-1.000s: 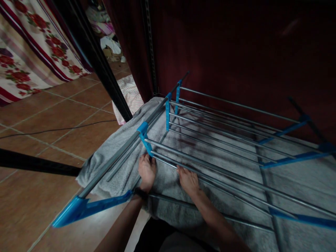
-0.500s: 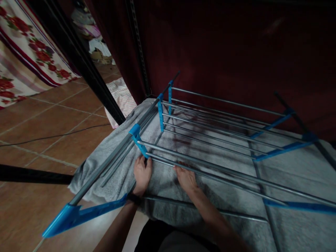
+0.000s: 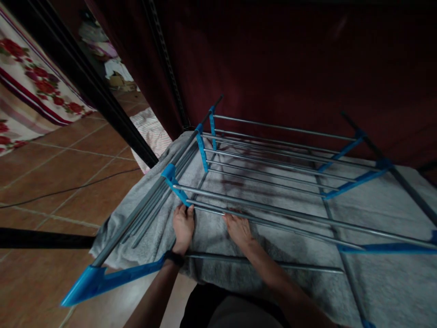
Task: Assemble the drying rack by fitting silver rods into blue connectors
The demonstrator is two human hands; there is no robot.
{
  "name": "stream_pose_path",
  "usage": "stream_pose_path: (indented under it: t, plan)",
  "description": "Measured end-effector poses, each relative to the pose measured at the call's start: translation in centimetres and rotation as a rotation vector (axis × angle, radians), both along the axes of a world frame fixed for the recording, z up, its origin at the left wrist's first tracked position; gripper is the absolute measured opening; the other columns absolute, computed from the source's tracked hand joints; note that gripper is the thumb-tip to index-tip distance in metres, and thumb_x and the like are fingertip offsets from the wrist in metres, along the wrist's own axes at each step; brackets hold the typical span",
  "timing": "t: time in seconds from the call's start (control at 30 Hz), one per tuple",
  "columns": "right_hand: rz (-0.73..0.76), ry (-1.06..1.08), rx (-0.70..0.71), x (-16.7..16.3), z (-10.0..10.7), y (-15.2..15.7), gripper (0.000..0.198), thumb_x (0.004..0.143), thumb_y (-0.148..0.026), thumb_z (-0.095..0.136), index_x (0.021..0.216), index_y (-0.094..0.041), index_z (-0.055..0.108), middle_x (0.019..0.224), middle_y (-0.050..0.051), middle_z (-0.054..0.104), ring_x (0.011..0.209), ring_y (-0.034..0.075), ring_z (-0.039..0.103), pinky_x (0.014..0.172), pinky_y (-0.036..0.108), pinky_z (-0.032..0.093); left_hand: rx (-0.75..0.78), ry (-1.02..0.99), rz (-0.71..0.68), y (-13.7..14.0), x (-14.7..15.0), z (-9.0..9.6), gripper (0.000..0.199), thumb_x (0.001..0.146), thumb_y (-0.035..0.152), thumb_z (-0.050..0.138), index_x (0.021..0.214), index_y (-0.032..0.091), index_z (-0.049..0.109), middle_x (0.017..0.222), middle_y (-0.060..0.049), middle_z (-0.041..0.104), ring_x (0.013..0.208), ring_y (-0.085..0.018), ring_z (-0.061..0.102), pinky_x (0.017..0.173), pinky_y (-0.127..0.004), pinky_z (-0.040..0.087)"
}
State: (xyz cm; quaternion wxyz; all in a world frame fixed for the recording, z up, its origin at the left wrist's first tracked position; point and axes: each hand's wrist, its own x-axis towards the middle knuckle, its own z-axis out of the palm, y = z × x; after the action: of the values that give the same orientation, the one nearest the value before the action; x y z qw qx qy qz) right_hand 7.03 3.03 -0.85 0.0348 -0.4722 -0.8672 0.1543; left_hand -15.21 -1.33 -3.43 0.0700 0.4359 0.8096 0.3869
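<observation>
A partly joined rack of grey metal tubes and blue plastic brackets lies on a grey blanket. My left hand (image 3: 183,224) is at the lower end of a blue bracket (image 3: 178,191), fingers curled around where a thin metal tube (image 3: 208,210) meets it. My right hand (image 3: 238,228) grips the same thin tube farther along, with its fingertips partly hidden behind it. Above both hands runs a thicker tube (image 3: 273,207) fixed to the same bracket. A loose tube (image 3: 307,267) lies on the blanket under my forearms.
Several spare tubes (image 3: 150,218) lie along the left side of the blanket (image 3: 392,291). A large blue corner piece (image 3: 85,287) sticks out at the lower left. Black metal posts (image 3: 112,118) stand at the left, and a dark red curtain (image 3: 290,59) hangs behind.
The view has shifted slightly, so the rack's right end appears farther left and higher. Both hands keep their places on the thin tube and bracket.
</observation>
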Motion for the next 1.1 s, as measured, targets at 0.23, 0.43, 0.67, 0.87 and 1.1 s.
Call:
stream_pose_path:
  t: [0.23, 0.43, 0.67, 0.87, 1.1]
  plan:
    - [-0.019, 0.070, 0.109, 1.9, -0.3, -0.2, 0.047, 0.104, -0.017, 0.042, 0.147, -0.026, 0.057, 0.146, 0.010, 0.066, 0.131, 0.024, 0.065, 0.115, 0.042, 0.047, 0.016, -0.049, -0.006, -0.3, -0.7, 0.4, 0.042, 0.092, 0.049, 0.052, 0.115, 0.016, 0.066, 0.111, -0.014, 0.064, 0.109, -0.030, 0.063, 0.105, -0.050, 0.052]
    - [-0.184, 0.287, 0.247, 9.1, -1.6, -2.8, 0.041, 0.102, -0.015, 0.043, 0.135, -0.022, 0.066, 0.136, 0.013, 0.069, 0.127, 0.027, 0.064, 0.111, 0.047, 0.051, 0.086, 0.230, -0.059, -3.8, 2.4, 1.2, 0.036, 0.095, 0.038, 0.053, 0.123, 0.017, 0.060, 0.121, -0.016, 0.059, 0.120, -0.033, 0.057, 0.109, -0.054, 0.048]
    - [-0.532, 0.602, 0.328, 20.2, -3.3, -6.0, 0.026, 0.098, -0.023, 0.047, 0.109, -0.024, 0.071, 0.109, 0.009, 0.072, 0.106, 0.026, 0.068, 0.099, 0.045, 0.056, 0.056, 0.509, -0.716, -2.2, 10.8, 1.4, 0.039, 0.103, 0.023, 0.042, 0.138, 0.024, 0.061, 0.131, -0.009, 0.067, 0.123, -0.025, 0.061, 0.110, -0.044, 0.049]
    - [-0.916, 0.575, 0.350, 26.5, -2.9, -6.3, 0.016, 0.089, -0.026, 0.049, 0.095, -0.024, 0.064, 0.096, 0.008, 0.066, 0.096, 0.027, 0.064, 0.094, 0.047, 0.054, -0.029, 0.630, -0.938, 3.0, 14.4, 1.3, 0.040, 0.103, 0.021, 0.044, 0.138, 0.021, 0.063, 0.134, -0.012, 0.070, 0.125, -0.027, 0.065, 0.106, -0.043, 0.051]
    - [-1.261, 0.672, 0.477, 29.4, -4.5, -4.6, 0.029, 0.080, -0.031, 0.054, 0.107, -0.021, 0.053, 0.105, 0.011, 0.057, 0.098, 0.030, 0.057, 0.094, 0.051, 0.051, -0.098, 0.587, -1.067, 4.8, 15.8, 1.3, 0.033, 0.105, 0.025, 0.041, 0.119, 0.023, 0.072, 0.114, -0.009, 0.078, 0.103, -0.024, 0.074, 0.094, -0.038, 0.057]
